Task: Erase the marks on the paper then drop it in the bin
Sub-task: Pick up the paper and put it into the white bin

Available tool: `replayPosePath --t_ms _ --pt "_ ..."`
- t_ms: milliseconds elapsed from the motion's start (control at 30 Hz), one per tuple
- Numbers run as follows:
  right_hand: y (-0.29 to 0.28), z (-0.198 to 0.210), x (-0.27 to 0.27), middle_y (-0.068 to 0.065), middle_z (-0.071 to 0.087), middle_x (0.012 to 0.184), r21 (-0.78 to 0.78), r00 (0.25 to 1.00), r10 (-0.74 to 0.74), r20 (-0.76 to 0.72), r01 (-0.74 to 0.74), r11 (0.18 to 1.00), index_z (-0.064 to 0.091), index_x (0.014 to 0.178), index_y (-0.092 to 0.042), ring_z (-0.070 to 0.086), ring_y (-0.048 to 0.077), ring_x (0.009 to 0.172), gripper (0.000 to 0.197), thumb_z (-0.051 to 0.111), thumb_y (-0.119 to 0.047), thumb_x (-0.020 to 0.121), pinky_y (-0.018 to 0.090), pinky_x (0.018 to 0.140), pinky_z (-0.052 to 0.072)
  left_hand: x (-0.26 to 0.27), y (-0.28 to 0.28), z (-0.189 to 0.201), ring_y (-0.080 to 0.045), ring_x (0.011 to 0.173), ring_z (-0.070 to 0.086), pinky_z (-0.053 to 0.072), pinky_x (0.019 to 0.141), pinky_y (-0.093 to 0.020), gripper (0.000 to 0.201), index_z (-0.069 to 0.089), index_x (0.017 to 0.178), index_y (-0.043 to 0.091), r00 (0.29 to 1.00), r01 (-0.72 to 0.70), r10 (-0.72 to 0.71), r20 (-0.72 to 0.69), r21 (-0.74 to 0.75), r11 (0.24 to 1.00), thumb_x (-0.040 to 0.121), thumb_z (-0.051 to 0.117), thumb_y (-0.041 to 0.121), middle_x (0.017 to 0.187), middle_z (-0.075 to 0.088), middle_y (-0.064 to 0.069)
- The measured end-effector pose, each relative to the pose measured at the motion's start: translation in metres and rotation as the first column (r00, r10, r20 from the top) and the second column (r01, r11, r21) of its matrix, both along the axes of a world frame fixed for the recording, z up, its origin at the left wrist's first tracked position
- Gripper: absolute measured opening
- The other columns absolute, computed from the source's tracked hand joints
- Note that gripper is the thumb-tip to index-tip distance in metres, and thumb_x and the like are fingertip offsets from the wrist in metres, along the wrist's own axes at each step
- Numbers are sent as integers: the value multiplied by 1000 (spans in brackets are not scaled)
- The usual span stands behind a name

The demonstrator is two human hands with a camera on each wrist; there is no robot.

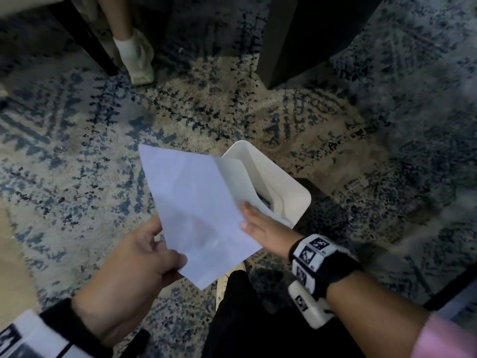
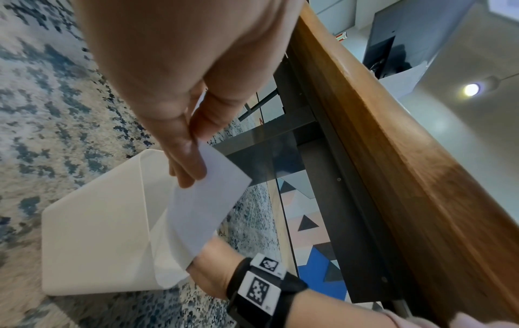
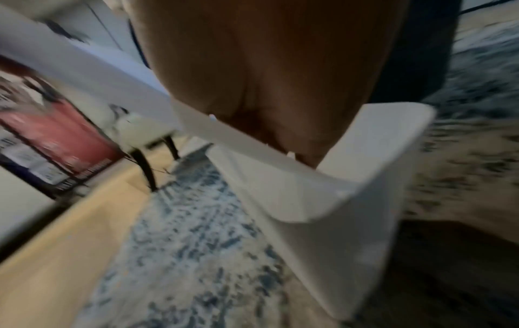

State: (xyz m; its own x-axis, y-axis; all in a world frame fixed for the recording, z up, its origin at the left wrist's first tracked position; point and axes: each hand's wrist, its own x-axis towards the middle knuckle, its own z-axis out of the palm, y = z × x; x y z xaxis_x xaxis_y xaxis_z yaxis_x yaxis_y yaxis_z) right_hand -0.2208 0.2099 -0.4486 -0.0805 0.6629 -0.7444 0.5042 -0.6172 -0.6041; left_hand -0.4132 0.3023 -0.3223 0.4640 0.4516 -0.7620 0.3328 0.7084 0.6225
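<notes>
A white sheet of paper (image 1: 196,210) hangs tilted over the open white bin (image 1: 296,192), which stands on the rug. My left hand (image 1: 173,251) pinches the sheet's lower left edge between thumb and fingers. My right hand (image 1: 245,215) lies with straight fingers on the sheet's right edge, above the bin's mouth. In the left wrist view the left hand (image 2: 193,153) pinches the paper (image 2: 207,199) beside the bin (image 2: 98,233). The blurred right wrist view has the paper (image 3: 112,73) crossing below my palm (image 3: 266,99) and hiding the fingertips, with the bin (image 3: 351,199) underneath. No marks show on the visible side.
A blue and beige patterned rug (image 1: 232,112) covers the floor. Another person's foot in a white shoe (image 1: 136,58) stands at the back left, a dark table leg (image 1: 291,42) at the back right. A wooden table edge (image 2: 393,155) runs beside my left hand.
</notes>
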Motion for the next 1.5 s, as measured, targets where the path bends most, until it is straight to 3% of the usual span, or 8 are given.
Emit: replayPosePath --t_ms 100,467,633,900,1167,1267,1367,1500 --pt "-2 -16 22 -3 -1 159 -131 992 -111 67 119 984 1 151 -24 6 17 145 58 25 -41 101 39 118 11 -6 1 -1 -28 93 67 52 79 -39 56 58 109 22 1000 10 -10 -24 -11 1000 79 40 -21 95 74 -11" --pt "38 30 -41 -12 -12 156 288 989 120 -89 -90 953 -8 148 -28 -14 -1 139 58 25 -39 101 24 113 -8 -6 -9 -3 -14 71 71 53 48 -19 31 66 95 11 989 -103 107 -100 43 994 87 41 -6 81 76 -2" --pt "22 -5 5 -3 -8 159 -108 992 -76 98 87 990 -5 150 -21 -2 14 145 60 24 -41 101 33 117 3 -14 -8 8 -19 75 71 58 54 -24 37 67 93 19 990 -22 33 -136 82 996 87 43 -9 81 76 -3" --pt "49 52 -47 -20 -19 152 424 994 62 -85 -21 905 -14 143 -38 -17 -2 140 69 17 -60 86 28 116 -4 1 -8 6 -18 71 71 56 55 -29 56 60 98 36 981 112 -81 -174 177 978 84 42 -15 77 76 1" --pt "28 -20 8 -3 4 158 -101 955 -296 -10 293 951 6 151 -20 7 17 145 59 33 -35 101 34 118 8 -7 -6 27 -21 72 71 52 80 -45 62 61 90 48 966 167 -132 -222 143 976 86 44 -11 75 76 0" --pt "34 -13 14 -2 -3 158 80 974 -196 111 188 979 0 150 -16 -1 12 145 61 32 -34 101 31 118 0 -6 -4 29 -24 76 71 51 83 -52 69 60 79 57 948 217 -171 -269 154 964 86 45 -10 75 76 3" --pt "45 9 -6 -17 -7 155 245 976 -203 -76 216 945 -2 150 -29 -9 -3 138 59 31 -36 101 20 111 -5 0 -5 29 -24 80 70 52 82 -51 68 62 79 56 943 250 -196 -270 182 951 86 45 -10 78 76 2" --pt "38 -13 -2 -10 0 156 108 980 -184 -81 192 975 5 150 -20 1 4 141 54 28 -29 103 4 97 1 -1 -5 34 -15 78 69 53 73 -37 68 65 75 51 964 189 -151 -221 161 969 88 40 -11 80 75 8"
